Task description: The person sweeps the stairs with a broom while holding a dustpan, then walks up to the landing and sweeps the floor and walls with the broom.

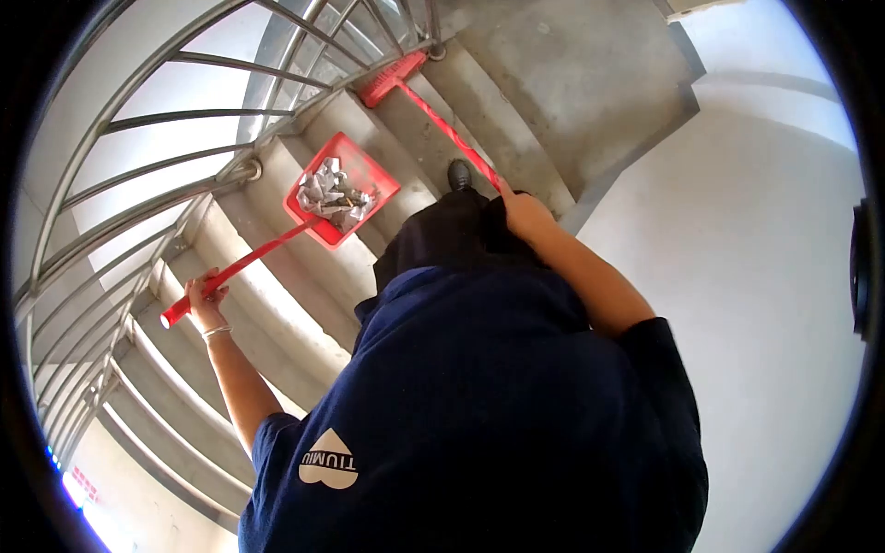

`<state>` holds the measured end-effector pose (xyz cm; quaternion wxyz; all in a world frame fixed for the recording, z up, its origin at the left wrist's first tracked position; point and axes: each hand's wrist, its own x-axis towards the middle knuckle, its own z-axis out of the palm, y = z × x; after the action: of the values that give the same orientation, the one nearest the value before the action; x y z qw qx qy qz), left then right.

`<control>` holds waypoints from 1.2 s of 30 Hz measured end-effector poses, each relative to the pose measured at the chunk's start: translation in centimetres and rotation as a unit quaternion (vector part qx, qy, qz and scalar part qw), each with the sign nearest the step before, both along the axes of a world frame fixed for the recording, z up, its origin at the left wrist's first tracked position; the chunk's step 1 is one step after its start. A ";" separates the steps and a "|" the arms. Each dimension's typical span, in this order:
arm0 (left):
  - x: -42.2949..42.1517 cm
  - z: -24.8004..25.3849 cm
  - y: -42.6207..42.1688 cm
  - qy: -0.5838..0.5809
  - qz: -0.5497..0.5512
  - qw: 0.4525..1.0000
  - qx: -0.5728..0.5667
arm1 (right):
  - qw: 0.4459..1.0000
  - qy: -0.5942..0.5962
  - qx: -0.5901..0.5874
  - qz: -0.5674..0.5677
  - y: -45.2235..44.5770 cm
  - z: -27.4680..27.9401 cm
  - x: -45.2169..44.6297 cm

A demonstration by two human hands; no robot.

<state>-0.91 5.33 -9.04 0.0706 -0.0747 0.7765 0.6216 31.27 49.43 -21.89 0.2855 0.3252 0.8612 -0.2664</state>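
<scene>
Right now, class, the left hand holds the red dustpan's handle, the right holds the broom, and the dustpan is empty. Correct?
The dustpan isn't empty: the head view shows it holding litter. The left hand holds its handle, the right hand the broom.

Concrete steps (267,313), metal railing (203,115), pale wall (728,249).
Steps run from upper centre to lower left, some brightly lit; grey landing (572,78) at top of view. Railing curves along the steps' left side. Dark skirting (636,155) edges the wall's foot. Black object (862,272) at far right, too cropped to identify.
</scene>
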 end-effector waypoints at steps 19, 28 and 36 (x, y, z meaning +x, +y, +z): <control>0.4 0.3 2.3 0.003 0.028 1.000 -0.013 | 0.994 0.101 0.021 -0.024 13.2 11.0 11.6; 0.2 -0.3 3.3 -0.002 0.049 0.999 0.003 | 0.987 -0.046 0.062 0.143 12.3 8.8 7.1; -0.6 -2.1 1.0 0.003 0.049 0.999 0.023 | 0.981 -0.117 0.074 0.137 14.6 15.6 11.8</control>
<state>-1.50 6.34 -11.12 0.0397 -0.1092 0.7575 0.6424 43.12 64.05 -6.25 0.3930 0.2537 0.8756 -0.1203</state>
